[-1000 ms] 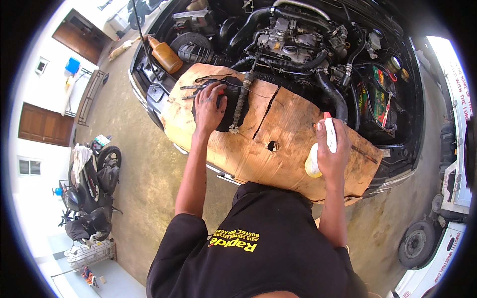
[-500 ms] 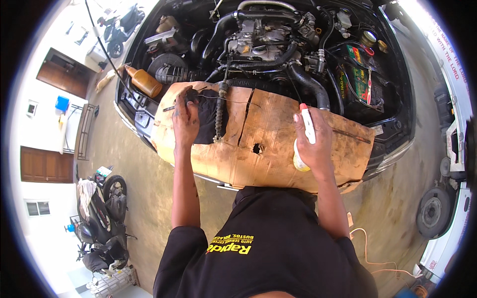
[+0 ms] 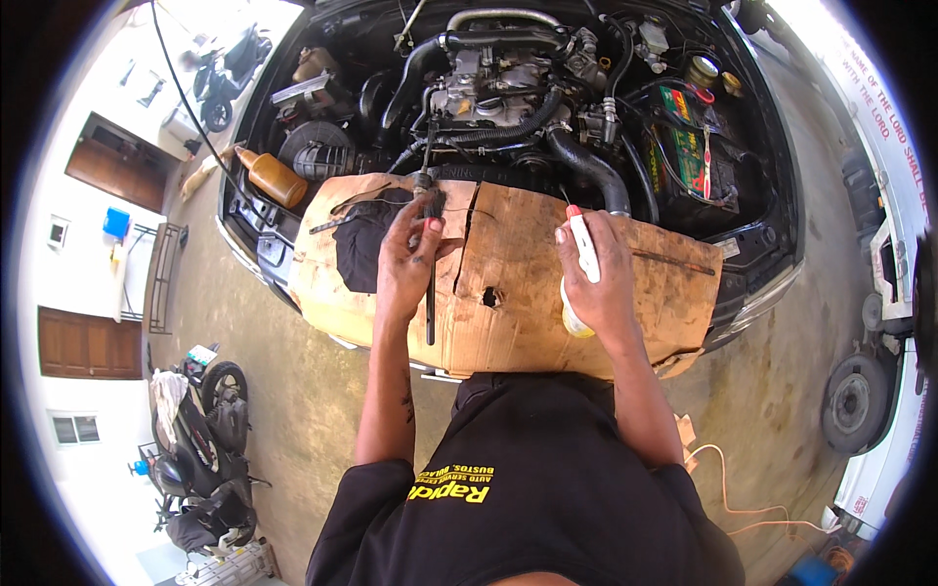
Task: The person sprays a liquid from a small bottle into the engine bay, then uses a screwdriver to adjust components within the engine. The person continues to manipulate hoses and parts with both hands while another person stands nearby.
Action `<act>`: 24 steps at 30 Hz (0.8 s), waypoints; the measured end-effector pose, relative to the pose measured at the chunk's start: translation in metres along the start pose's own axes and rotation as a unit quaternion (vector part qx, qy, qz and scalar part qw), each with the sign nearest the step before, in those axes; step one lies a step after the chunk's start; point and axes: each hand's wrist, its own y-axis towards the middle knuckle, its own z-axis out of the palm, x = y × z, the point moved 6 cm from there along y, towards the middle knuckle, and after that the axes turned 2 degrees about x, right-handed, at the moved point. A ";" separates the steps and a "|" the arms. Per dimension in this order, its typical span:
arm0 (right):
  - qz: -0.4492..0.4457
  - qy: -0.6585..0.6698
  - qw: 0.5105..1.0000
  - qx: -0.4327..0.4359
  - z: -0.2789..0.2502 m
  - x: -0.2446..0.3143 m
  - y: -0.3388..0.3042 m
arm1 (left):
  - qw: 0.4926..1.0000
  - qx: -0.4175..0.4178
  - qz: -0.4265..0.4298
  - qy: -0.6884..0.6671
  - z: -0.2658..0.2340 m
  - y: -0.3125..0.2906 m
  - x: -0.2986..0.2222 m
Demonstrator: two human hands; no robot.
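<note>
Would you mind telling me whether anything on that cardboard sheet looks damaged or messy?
Yes: the cardboard sheet has a ragged hole near its middle, a split running down from its top edge, and a dark stain beside the left hand.

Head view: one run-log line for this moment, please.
left hand: on black part | right hand: holds white tube | surface: cardboard over engine bay
</note>
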 end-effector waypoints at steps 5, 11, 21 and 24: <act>0.015 0.020 1.000 0.006 0.000 0.001 0.000 | 0.994 0.021 -0.060 -0.089 -0.011 0.002 0.030; 0.015 0.022 1.000 0.011 -0.002 -0.002 -0.001 | 0.951 0.182 0.030 -0.247 0.001 0.002 0.006; 0.016 0.037 0.999 0.024 -0.003 0.004 0.004 | 0.988 0.026 0.143 -0.053 0.044 0.012 0.022; 0.020 0.033 0.999 0.010 0.001 0.005 0.004 | 0.988 0.015 0.153 -0.006 0.051 0.022 0.027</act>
